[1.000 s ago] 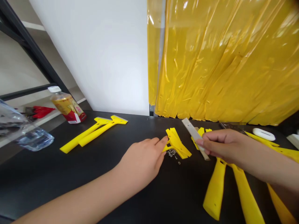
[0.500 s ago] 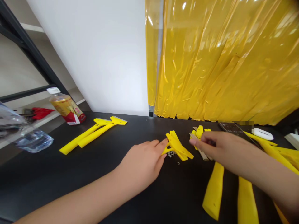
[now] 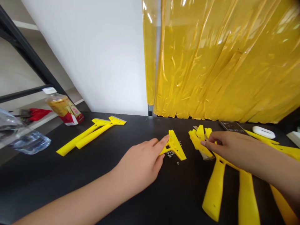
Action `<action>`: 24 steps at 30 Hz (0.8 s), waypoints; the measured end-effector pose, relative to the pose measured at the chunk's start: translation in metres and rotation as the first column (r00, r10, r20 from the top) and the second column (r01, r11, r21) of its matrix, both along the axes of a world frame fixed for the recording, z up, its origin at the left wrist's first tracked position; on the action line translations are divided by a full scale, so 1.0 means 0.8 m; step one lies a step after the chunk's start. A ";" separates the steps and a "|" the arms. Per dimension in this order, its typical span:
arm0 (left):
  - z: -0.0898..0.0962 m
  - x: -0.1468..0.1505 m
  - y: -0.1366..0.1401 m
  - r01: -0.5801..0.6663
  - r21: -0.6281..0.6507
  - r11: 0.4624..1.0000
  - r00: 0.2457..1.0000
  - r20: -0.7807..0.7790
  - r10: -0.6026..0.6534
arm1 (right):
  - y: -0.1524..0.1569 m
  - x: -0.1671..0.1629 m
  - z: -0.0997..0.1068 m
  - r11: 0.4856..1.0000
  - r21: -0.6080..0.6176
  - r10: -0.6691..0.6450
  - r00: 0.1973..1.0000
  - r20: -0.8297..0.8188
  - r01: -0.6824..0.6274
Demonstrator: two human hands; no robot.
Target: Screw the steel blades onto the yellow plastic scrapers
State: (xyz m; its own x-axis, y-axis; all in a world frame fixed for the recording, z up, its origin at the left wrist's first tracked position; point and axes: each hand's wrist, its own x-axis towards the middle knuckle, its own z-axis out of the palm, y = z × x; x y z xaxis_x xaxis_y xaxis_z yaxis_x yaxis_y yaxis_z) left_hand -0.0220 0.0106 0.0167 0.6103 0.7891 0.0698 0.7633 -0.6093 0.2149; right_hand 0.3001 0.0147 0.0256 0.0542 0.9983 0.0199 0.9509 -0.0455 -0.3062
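My left hand (image 3: 144, 161) is closed around the handle of a yellow scraper, whose flat head (image 3: 176, 146) points away to the right, with no cover plate on top. Small screws (image 3: 170, 154) lie beneath and beside that head, and a single nut (image 3: 178, 163) sits just in front. My right hand (image 3: 222, 142) hovers over a small pile of yellow plates (image 3: 195, 139) and thin metal blades (image 3: 207, 157). Its fingers are curled together, and whatever they pinch is hidden. Under my right wrist lie more yellow scraper handles (image 3: 213, 195).
Two scrapers with blades (image 3: 100, 132) lie at the left on the black table (image 3: 105, 203). Behind them stand a drink bottle (image 3: 65, 107) and a clear bottle (image 3: 30, 140). A phone (image 3: 231, 126) and white case (image 3: 263, 132) lie back right, near a yellow plastic curtain (image 3: 211, 62).
The loose yellow plate that lay across the scraper head is gone from there, and a plate now shows on the pile's left side. My right hand has shifted slightly right.
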 end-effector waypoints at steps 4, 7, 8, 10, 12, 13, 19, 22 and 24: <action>-0.002 0.002 -0.002 0.005 0.005 1.000 0.995 0.101 -0.006 | -0.004 0.008 0.024 0.986 0.083 -0.151 0.984 0.096 0.144; -0.003 0.004 -0.004 0.020 -0.003 1.000 0.987 0.158 -0.019 | -0.014 0.001 0.041 0.984 0.122 -0.134 0.991 0.005 0.133; -0.003 0.005 -0.004 0.025 -0.006 1.000 0.985 0.171 -0.024 | -0.018 -0.006 0.043 0.988 0.122 -0.093 0.994 -0.051 0.099; -0.004 0.007 -0.004 0.032 -0.014 0.999 0.982 0.187 -0.029 | -0.026 -0.026 0.040 0.989 0.148 0.048 0.987 -0.153 -0.026; -0.003 0.008 -0.005 0.036 -0.016 0.999 0.980 0.196 -0.032 | -0.032 -0.049 0.029 0.968 0.195 0.193 0.967 -0.165 -0.159; -0.003 0.009 -0.005 0.040 -0.019 0.999 0.979 0.199 -0.035 | -0.034 -0.060 0.022 0.944 0.241 0.261 0.956 -0.135 -0.224; 0.001 0.009 -0.007 0.050 -0.019 0.999 0.980 0.196 -0.045 | -0.033 -0.082 -0.007 0.839 0.358 0.384 0.912 0.145 -0.410; 0.000 0.009 -0.010 0.048 -0.006 0.999 0.983 0.176 -0.046 | -0.030 -0.078 -0.016 0.819 0.363 0.397 0.895 0.203 -0.445; -0.001 0.008 -0.012 0.049 -0.010 0.999 0.987 0.153 -0.047 | -0.031 -0.076 -0.022 0.810 0.363 0.403 0.887 0.228 -0.461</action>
